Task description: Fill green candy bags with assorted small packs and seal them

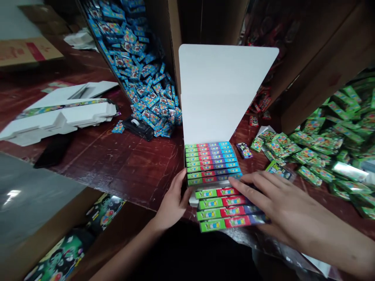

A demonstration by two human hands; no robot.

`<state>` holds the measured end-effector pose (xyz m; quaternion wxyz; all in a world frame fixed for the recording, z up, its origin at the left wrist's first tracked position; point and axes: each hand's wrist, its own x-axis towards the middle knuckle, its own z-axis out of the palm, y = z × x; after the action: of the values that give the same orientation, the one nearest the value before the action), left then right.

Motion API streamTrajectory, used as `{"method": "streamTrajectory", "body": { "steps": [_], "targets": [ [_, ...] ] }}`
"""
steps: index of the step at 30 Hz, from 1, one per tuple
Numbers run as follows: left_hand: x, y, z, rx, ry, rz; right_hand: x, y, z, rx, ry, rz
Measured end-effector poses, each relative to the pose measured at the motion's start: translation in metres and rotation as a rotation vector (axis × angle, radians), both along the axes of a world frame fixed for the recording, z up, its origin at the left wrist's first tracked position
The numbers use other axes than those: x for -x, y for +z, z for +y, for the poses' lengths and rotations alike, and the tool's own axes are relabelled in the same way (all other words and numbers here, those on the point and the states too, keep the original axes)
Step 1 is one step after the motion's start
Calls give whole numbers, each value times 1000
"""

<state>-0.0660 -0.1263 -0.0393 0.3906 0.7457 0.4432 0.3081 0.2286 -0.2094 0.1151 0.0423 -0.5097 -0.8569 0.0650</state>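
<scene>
A white display box (225,93) stands open on the dark red table, its lid raised. Several small colourful packs (212,162) fill its back rows edge-up. My left hand (174,201) presses against the box's front left corner with its fingers curled round the edge. My right hand (278,207) lies flat with fingers stretched over a stack of several more packs (222,212) at the front of the box, pushing on them from the right.
A heap of blue packs (140,66) spills from a carton at the back. Green packs (328,140) pile up on the right. Flat white box blanks (61,113) lie at left, a tape dispenser (137,127) beside them. Cartons with printed boxes (58,253) sit below.
</scene>
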Motion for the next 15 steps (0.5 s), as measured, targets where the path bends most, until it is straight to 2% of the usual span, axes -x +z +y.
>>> {"method": "streamTrajectory", "body": {
  "steps": [4,8,12,15],
  "targets": [
    [-7,-4,4,-35,88,32,3,-1,5,22,33,-14],
    [-3,-8,11,24,68,-28,23,-28,19,-39,25,-80],
    [5,-7,14,144,26,-78,34,-59,22,-58,11,-102],
    [6,-4,7,161,15,-117,32,-67,28,-6,-15,-53]
  ]
}}
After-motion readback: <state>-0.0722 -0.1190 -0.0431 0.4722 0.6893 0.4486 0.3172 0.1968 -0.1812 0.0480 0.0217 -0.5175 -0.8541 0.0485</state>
